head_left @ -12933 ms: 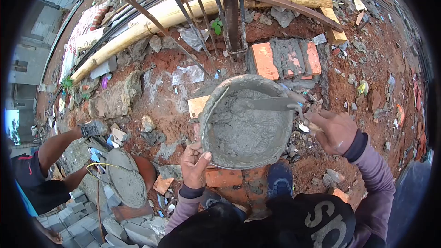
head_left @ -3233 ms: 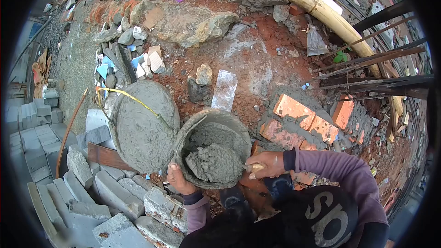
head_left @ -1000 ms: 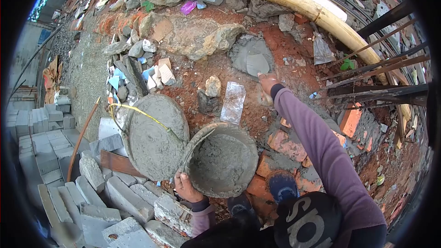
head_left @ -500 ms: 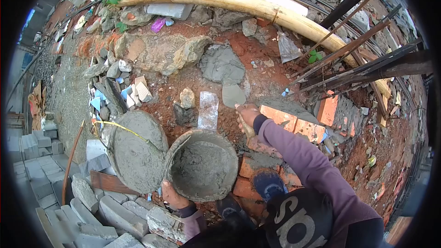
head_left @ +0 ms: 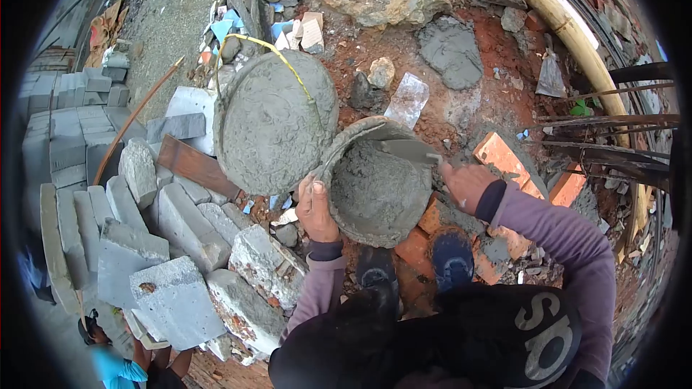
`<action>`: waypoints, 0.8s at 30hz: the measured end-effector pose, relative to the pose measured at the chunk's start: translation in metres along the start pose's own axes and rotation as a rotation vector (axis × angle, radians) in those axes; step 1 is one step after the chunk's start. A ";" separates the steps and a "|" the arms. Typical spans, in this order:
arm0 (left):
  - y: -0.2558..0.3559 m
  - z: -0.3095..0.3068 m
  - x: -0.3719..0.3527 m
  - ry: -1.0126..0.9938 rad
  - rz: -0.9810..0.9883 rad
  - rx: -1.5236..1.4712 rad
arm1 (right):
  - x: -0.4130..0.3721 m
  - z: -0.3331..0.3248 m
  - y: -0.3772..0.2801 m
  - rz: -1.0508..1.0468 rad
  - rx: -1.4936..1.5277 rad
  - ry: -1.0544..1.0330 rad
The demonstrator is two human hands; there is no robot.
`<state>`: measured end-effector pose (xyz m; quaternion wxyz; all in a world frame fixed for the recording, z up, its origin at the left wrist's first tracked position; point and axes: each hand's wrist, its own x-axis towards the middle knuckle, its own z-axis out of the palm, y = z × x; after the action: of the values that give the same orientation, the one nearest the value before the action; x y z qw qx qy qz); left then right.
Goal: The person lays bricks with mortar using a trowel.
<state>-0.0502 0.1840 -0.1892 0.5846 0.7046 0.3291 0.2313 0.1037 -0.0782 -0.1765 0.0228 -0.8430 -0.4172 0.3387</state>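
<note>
A mortar-caked bucket (head_left: pixel 339 205) stands in front of my feet, with wet grey mortar (head_left: pixel 378 191) inside. My left hand (head_left: pixel 316 210) grips its left rim. The fingers of my right hand (head_left: pixel 467 186) are wrapped round the handle of a trowel (head_left: pixel 409 149), whose blade reaches over the right rim into the bucket's mouth. To the left lies a second, round container full of mortar (head_left: pixel 274 126), with a yellow cord handle (head_left: pixel 277 54) across it. A patch of mortar (head_left: pixel 452 50) sits on the soil beyond the bucket.
Grey blocks (head_left: pixel 180 299) are stacked at the left, and orange bricks (head_left: pixel 501 158) lie on the right. A bamboo pole (head_left: pixel 555 14) and dark wooden stakes (head_left: pixel 613 122) bound the upper right. Another person (head_left: pixel 115 360) is at the lower left.
My right hand has brought the trowel from beside the mortar patch back to the bucket. My left hand has stayed at the rim. The view has swung left, and another person has come into it.
</note>
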 end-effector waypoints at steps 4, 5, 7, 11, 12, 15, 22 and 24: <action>-0.014 -0.011 -0.006 0.041 0.012 -0.013 | 0.023 -0.002 -0.018 -0.292 0.117 -0.401; -0.017 -0.013 -0.006 0.045 0.032 -0.019 | 0.024 -0.003 -0.021 -0.332 0.178 -0.481; -0.020 -0.017 -0.009 0.038 0.042 -0.022 | 0.024 -0.007 -0.037 -0.289 0.384 -0.593; -0.015 -0.009 -0.009 -0.068 0.044 -0.096 | 0.021 0.023 -0.058 -0.091 0.943 -0.643; -0.015 -0.006 -0.007 -0.098 0.052 -0.118 | 0.019 0.034 -0.059 -0.092 1.062 -0.614; -0.021 -0.007 -0.007 -0.083 -0.008 -0.193 | 0.003 0.037 -0.049 -0.154 1.352 -0.581; -0.002 0.002 -0.003 -0.084 -0.044 -0.225 | -0.043 0.019 0.008 -0.125 1.530 -0.383; -0.004 0.002 -0.002 -0.085 -0.044 -0.214 | -0.059 0.009 0.035 -0.117 1.440 -0.045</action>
<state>-0.0508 0.1814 -0.1932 0.6748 0.6398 0.2930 0.2223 0.0975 -0.1454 -0.1616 0.5821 -0.5880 -0.1353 0.5451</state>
